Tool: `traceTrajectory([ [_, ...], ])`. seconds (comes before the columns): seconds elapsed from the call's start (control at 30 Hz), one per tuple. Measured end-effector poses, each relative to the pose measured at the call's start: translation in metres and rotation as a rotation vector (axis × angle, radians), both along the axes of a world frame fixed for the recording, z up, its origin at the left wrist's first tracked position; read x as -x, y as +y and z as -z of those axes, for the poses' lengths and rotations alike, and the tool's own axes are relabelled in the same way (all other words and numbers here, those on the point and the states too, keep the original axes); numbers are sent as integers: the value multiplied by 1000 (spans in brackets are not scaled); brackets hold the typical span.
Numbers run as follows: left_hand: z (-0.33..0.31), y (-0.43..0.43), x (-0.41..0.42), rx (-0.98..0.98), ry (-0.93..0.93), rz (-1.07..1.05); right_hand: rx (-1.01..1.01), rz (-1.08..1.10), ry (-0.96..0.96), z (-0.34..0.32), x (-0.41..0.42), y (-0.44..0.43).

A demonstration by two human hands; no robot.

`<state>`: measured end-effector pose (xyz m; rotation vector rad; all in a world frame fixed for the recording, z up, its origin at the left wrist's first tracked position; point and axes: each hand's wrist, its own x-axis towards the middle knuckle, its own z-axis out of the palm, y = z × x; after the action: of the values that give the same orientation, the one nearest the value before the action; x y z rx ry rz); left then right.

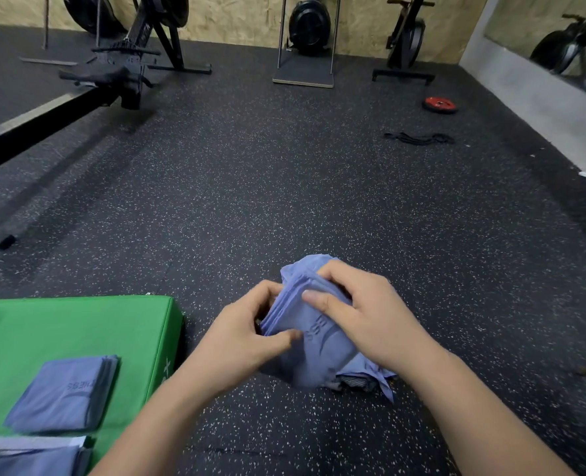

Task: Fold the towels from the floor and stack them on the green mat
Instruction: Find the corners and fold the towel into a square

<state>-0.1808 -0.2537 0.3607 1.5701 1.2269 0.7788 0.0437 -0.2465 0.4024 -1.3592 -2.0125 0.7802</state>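
A blue-purple towel (319, 348) is bunched up in front of me above the speckled floor. My left hand (247, 331) grips its left edge, fingers curled round the layered folds. My right hand (360, 310) holds it from the top right, thumb laid across the cloth. A green mat (79, 324) lies at the lower left. On it sits a folded blue towel (65, 393), and another folded towel (30, 462) shows at the bottom left corner.
A rowing machine (79, 87) stretches across the upper left. Other exercise machines (308, 39) stand along the far wall. A red weight plate (440, 104) and a black band (418, 138) lie on the floor at the right, near a grey wall.
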Motion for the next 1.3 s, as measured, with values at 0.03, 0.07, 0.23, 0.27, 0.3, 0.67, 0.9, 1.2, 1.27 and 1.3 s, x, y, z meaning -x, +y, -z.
traceTrajectory([
  [0.03,1,0,0,16,15,2,-13,29,33,-3,-3,0],
  [0.07,1,0,0,35,18,7,-28,60,59,-6,-6,1],
  [0.23,-3,3,7,103,-192,-37,-107,216,83,-13,-20,2],
  [0.27,-5,3,7,119,-272,-55,-107,237,84,-13,-20,2],
  [0.3,-5,3,7,133,-347,-78,-108,256,91,-13,-20,3],
  [0.67,-7,-12,-34,256,-808,-320,-71,391,209,-7,10,-1],
  [0.9,1,-6,-14,300,-647,-65,-78,473,214,-8,-10,4],
  [1.2,-9,-7,-7,341,-651,42,-20,478,213,-4,-5,11],
  [1.27,-7,-7,-6,343,-640,-6,-10,456,217,-2,-1,13],
  [1.3,-5,-5,-3,340,-646,-37,-11,450,213,-1,1,14],
])
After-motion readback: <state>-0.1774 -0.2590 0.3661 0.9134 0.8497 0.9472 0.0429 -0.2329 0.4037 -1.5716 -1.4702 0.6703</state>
